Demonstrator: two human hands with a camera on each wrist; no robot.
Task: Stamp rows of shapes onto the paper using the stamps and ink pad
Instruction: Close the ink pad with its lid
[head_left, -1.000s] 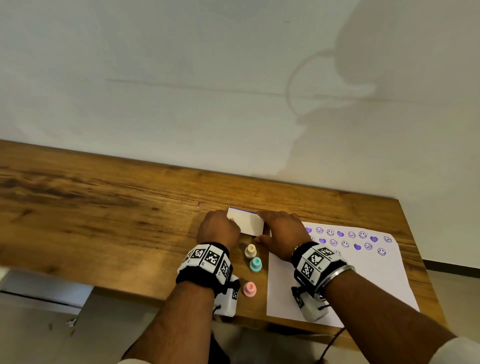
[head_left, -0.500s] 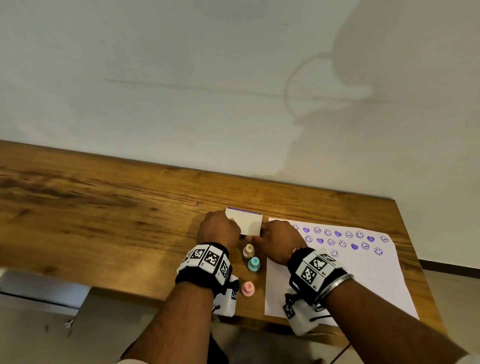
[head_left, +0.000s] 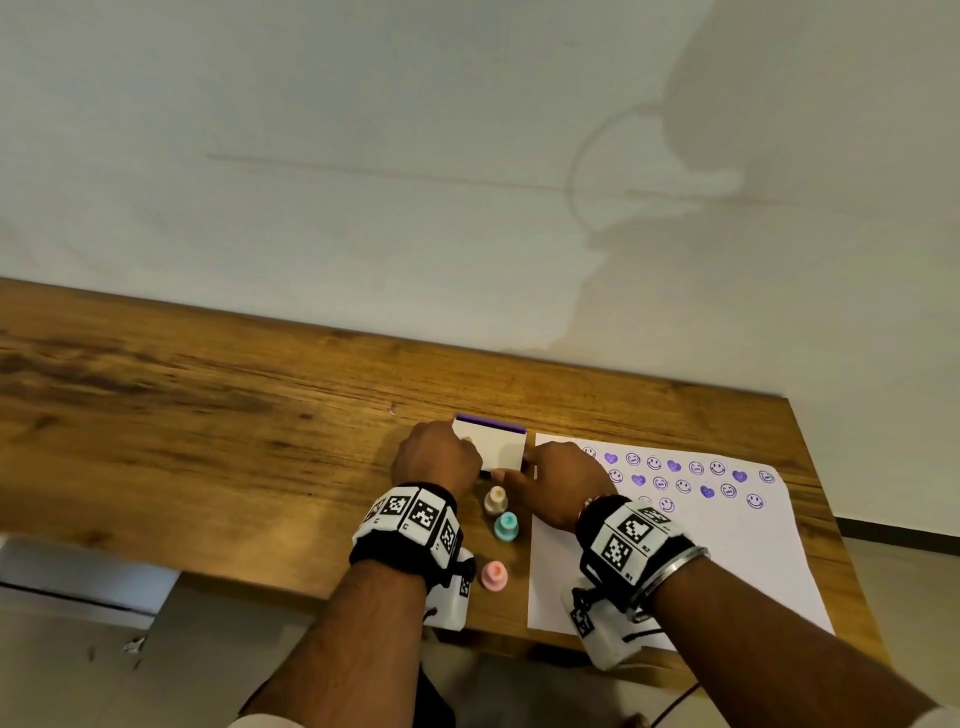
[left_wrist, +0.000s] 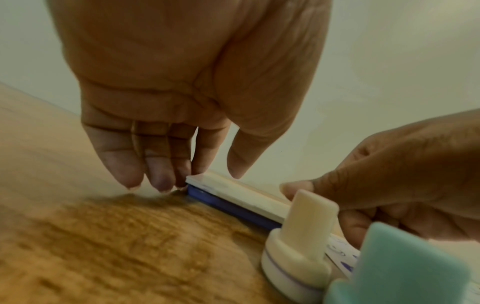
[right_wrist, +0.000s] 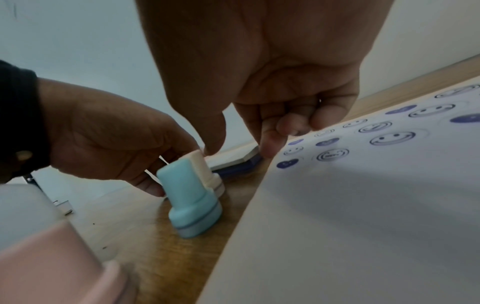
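Purple stamps fill two rows on the paper (head_left: 727, 545), a third barely begun. Left hand (head_left: 436, 460) and right hand (head_left: 558, 483) pinch the closed ink pad (head_left: 496, 447) beside it; three stamps (head_left: 505, 526) stand untouched.

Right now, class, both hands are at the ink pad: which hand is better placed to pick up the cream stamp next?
Probably the right hand: the cream stamp stands just below its thumb, beside the paper.
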